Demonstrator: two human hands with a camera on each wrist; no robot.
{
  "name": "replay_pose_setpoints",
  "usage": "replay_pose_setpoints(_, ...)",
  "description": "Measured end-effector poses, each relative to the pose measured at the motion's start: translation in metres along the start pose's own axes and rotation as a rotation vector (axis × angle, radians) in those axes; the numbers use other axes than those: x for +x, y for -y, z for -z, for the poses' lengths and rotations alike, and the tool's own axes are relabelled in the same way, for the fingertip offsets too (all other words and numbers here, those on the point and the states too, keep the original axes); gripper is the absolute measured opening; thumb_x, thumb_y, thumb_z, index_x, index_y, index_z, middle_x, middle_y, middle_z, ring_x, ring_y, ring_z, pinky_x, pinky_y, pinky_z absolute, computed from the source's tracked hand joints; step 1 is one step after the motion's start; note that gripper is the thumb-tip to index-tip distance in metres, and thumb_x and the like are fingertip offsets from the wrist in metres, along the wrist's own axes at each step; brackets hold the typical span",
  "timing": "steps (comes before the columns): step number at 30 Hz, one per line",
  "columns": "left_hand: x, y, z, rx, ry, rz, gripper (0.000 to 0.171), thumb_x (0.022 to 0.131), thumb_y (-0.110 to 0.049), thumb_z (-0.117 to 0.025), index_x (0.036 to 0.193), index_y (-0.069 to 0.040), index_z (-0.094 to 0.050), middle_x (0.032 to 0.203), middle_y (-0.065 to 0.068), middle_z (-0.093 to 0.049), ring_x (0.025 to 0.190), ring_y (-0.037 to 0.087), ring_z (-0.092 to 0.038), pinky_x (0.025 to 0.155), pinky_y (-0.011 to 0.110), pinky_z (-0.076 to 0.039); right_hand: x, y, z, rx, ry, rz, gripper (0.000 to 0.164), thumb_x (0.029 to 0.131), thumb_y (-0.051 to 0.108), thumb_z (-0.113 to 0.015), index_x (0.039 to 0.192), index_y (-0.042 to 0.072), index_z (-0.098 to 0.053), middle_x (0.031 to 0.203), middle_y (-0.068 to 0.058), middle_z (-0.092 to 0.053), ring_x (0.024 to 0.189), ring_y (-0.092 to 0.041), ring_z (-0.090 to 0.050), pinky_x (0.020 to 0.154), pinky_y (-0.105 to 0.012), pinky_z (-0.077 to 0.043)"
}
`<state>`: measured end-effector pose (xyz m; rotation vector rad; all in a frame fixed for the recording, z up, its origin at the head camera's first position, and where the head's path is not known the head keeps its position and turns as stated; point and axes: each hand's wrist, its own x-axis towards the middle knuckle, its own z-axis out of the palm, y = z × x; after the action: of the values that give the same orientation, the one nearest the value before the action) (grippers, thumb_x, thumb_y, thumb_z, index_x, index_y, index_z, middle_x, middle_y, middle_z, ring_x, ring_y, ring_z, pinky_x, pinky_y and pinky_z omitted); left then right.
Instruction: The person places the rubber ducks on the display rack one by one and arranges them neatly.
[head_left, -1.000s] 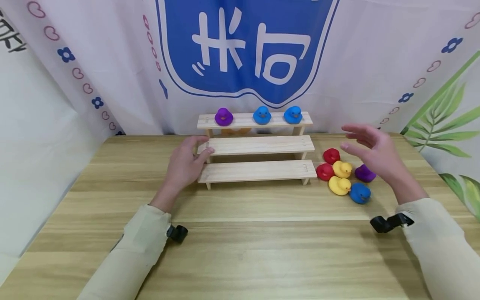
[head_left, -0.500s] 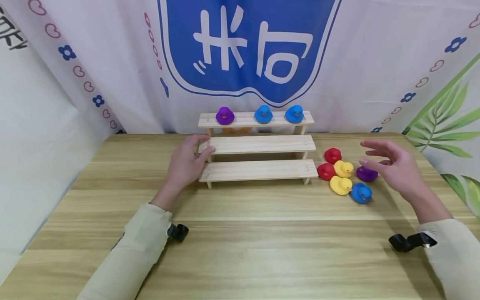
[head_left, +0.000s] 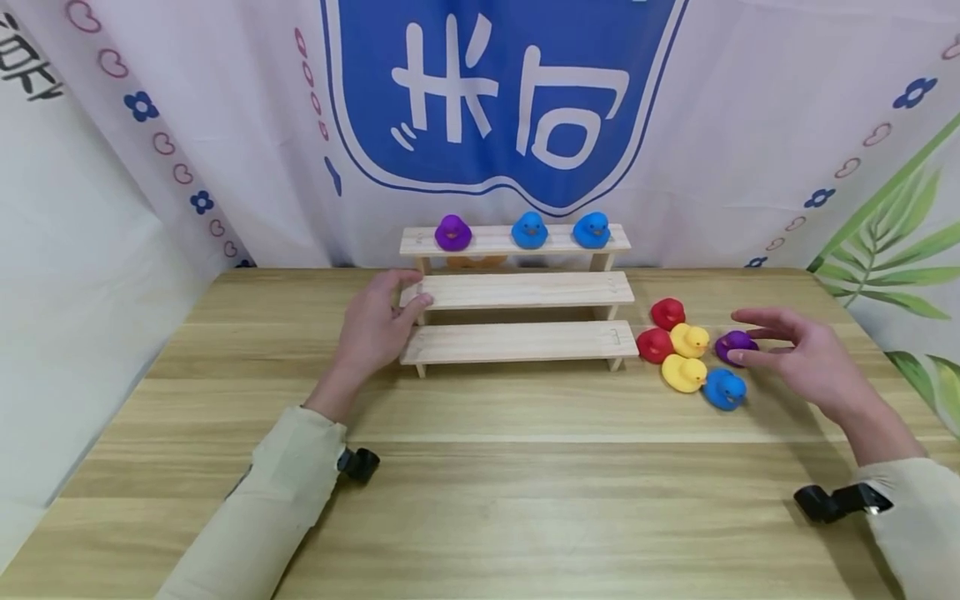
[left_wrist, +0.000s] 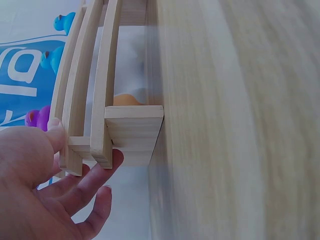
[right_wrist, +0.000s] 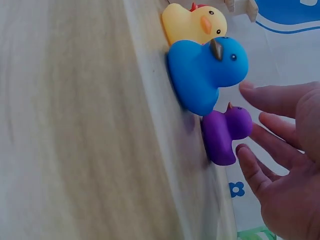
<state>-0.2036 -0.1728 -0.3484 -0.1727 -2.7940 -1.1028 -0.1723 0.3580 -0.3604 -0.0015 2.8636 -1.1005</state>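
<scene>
My left hand (head_left: 373, 329) holds the left end of a three-tier wooden shelf (head_left: 517, 290), thumb on the middle plank. In the left wrist view, fingers (left_wrist: 90, 187) curl around the plank ends. On the top tier sit a purple duck (head_left: 453, 233) and two blue ducks, one central (head_left: 529, 230) and one right (head_left: 592, 230). My right hand (head_left: 817, 362) hovers at a loose purple duck (right_wrist: 220, 137), thumb and fingers spread about it. The right wrist view shows a gap between thumb and duck; whether a fingertip touches it I cannot tell.
Beside the shelf's right end lie two red ducks, one behind (head_left: 667, 313) and one in front (head_left: 655, 345), two yellow ducks, one behind (head_left: 688, 340) and one in front (head_left: 682, 373), and a blue duck (head_left: 724, 389). A printed curtain (head_left: 750, 108) hangs behind the table (head_left: 525, 517).
My right hand has moved right and down, from behind the loose ducks to the purple one. The left hand keeps its place on the shelf.
</scene>
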Motion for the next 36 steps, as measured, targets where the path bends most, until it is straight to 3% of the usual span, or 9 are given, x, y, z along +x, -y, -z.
replay_pose_setpoints(6, 0.001, -0.002, -0.003, -0.002, 0.014, -0.004, 0.051, 0.109, -0.037, -0.061, 0.152, -0.012, -0.053, 0.158, 0.013, -0.053, 0.086, 0.025, -0.071, 0.087, 0.045, -0.061, -0.004, -0.004, -0.002, -0.023, 0.029, -0.020, 0.062, 0.103, 0.035, -0.071, 0.154, 0.006, -0.051, 0.154, -0.031, -0.051, 0.136, -0.056, -0.051, 0.077, -0.007, -0.046)
replay_pose_setpoints(10, 0.000, -0.003, -0.004, 0.008, 0.011, -0.012, 0.050, 0.109, -0.037, -0.061, 0.152, -0.011, -0.054, 0.158, 0.014, -0.054, 0.083, 0.024, -0.070, 0.085, 0.044, -0.060, -0.004, -0.006, -0.005, -0.026, 0.042, -0.043, 0.064, 0.102, 0.038, -0.072, 0.153, 0.005, -0.051, 0.154, -0.031, -0.051, 0.136, -0.055, -0.052, 0.078, -0.009, -0.054)
replay_pose_setpoints(15, -0.002, -0.002, -0.003, 0.013, 0.013, -0.004, 0.050, 0.109, -0.036, -0.061, 0.152, -0.011, -0.053, 0.158, 0.014, -0.054, 0.092, 0.029, -0.070, 0.096, 0.049, -0.058, -0.002, -0.007, -0.010, -0.009, 0.049, -0.049, 0.065, 0.101, 0.039, -0.074, 0.152, 0.004, -0.052, 0.152, -0.031, -0.053, 0.136, -0.054, -0.054, 0.076, -0.004, -0.052)
replay_pose_setpoints(17, -0.002, -0.002, -0.002, 0.013, 0.015, -0.001, 0.051, 0.109, -0.036, -0.061, 0.152, -0.011, -0.053, 0.158, 0.014, -0.054, 0.096, 0.031, -0.070, 0.100, 0.051, -0.057, -0.001, -0.007, -0.012, -0.029, 0.048, -0.048, 0.065, 0.101, 0.038, -0.074, 0.151, 0.002, -0.053, 0.150, -0.032, -0.054, 0.134, -0.053, -0.055, 0.082, -0.012, -0.057)
replay_pose_setpoints(19, -0.003, -0.002, -0.001, 0.016, 0.015, 0.000, 0.051, 0.109, -0.036, -0.060, 0.153, -0.011, -0.053, 0.158, 0.015, -0.054, 0.096, 0.031, -0.070, 0.100, 0.051, -0.057, 0.000, -0.007, -0.014, -0.054, 0.043, -0.046, 0.064, 0.101, 0.038, -0.074, 0.149, 0.001, -0.053, 0.148, -0.032, -0.055, 0.133, -0.053, -0.055, 0.093, -0.030, -0.061)
replay_pose_setpoints(23, -0.004, -0.001, 0.000, 0.019, 0.011, 0.001, 0.050, 0.110, -0.036, -0.060, 0.152, -0.011, -0.053, 0.158, 0.015, -0.054, 0.093, 0.030, -0.070, 0.097, 0.050, -0.057, 0.002, -0.007, -0.017, -0.089, 0.024, -0.039, 0.065, 0.101, 0.040, -0.073, 0.147, -0.003, -0.054, 0.145, -0.034, -0.056, 0.132, -0.052, -0.055, 0.106, -0.063, -0.051)
replay_pose_setpoints(33, -0.004, -0.002, 0.002, 0.017, 0.000, 0.000, 0.049, 0.109, -0.035, -0.060, 0.151, -0.010, -0.054, 0.157, 0.016, -0.054, 0.096, 0.032, -0.070, 0.099, 0.051, -0.056, 0.006, -0.001, -0.018, -0.090, -0.035, -0.021, 0.059, 0.104, 0.039, -0.068, 0.144, -0.002, -0.057, 0.141, -0.035, -0.058, 0.128, -0.053, -0.053, 0.103, -0.068, -0.048)
replay_pose_setpoints(36, -0.003, -0.002, 0.002, 0.021, -0.003, -0.001, 0.049, 0.109, -0.035, -0.060, 0.151, -0.010, -0.054, 0.157, 0.016, -0.054, 0.097, 0.032, -0.070, 0.101, 0.052, -0.056, 0.008, 0.002, -0.015, -0.080, -0.042, -0.015, 0.060, 0.105, 0.041, -0.067, 0.146, 0.000, -0.056, 0.142, -0.035, -0.057, 0.127, -0.054, -0.053, 0.095, -0.058, -0.054)
